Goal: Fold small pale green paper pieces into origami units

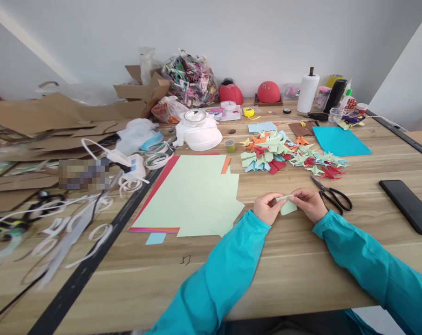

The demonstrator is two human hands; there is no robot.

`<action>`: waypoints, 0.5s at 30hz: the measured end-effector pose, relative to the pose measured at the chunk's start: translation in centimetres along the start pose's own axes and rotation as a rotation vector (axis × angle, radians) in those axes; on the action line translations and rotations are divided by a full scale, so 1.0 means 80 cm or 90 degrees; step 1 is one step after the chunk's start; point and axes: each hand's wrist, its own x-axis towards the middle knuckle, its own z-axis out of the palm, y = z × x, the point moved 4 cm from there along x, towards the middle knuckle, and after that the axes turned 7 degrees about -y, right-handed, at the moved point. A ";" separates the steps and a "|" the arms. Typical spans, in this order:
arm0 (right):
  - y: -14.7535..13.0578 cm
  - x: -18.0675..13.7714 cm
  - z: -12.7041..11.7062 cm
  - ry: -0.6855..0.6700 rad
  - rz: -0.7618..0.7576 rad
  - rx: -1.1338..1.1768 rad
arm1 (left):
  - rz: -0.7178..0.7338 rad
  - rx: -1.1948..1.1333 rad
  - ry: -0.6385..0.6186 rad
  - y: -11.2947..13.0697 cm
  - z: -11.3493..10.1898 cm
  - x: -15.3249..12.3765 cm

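Note:
Between my two hands, just above the wooden table, is a small pale green piece of paper with a fold along its top. My left hand pinches its left side between thumb and fingers. At the upper right edge, my right hand pinches it too. A pair of scissors lies right beside my right hand. Beyond my hands is a heap of folded paper shapes in green, red, blue and orange. Large pale green sheets lie to the left, over red ones.
A black phone lies at the right. Behind the heap sits a blue sheet. Bottles, red domes and a bag of colourful items line the wall. Cables and a power strip crowd the left, near cardboard boxes.

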 end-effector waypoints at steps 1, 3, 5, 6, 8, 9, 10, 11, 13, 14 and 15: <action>0.000 0.000 0.000 -0.001 0.002 0.001 | 0.000 0.003 0.001 0.000 0.000 0.000; -0.001 0.000 0.001 -0.001 0.003 0.005 | 0.002 0.008 0.002 0.000 0.000 0.000; -0.001 0.000 0.001 -0.001 0.003 0.011 | 0.004 0.012 0.005 0.001 -0.001 0.000; -0.001 0.000 0.001 -0.002 0.002 0.014 | 0.004 0.013 0.006 0.001 -0.001 0.000; -0.001 0.000 0.001 -0.003 0.004 0.019 | 0.002 0.013 0.007 0.002 -0.001 0.000; -0.001 0.000 0.001 -0.004 0.005 0.020 | 0.001 0.013 0.005 0.003 -0.001 0.000; -0.001 0.000 0.001 -0.005 0.005 0.020 | 0.001 0.012 0.005 0.003 -0.001 0.000; 0.000 0.000 0.001 -0.006 0.005 0.018 | 0.000 0.011 0.003 0.003 0.000 0.000; 0.000 0.000 0.000 -0.005 0.001 0.011 | 0.000 0.009 0.003 0.003 0.000 0.000; 0.000 0.000 0.001 -0.006 -0.001 0.007 | 0.000 0.008 0.003 0.002 0.000 0.000; 0.000 0.000 0.001 -0.007 -0.004 0.003 | 0.001 0.009 0.004 0.002 0.000 0.000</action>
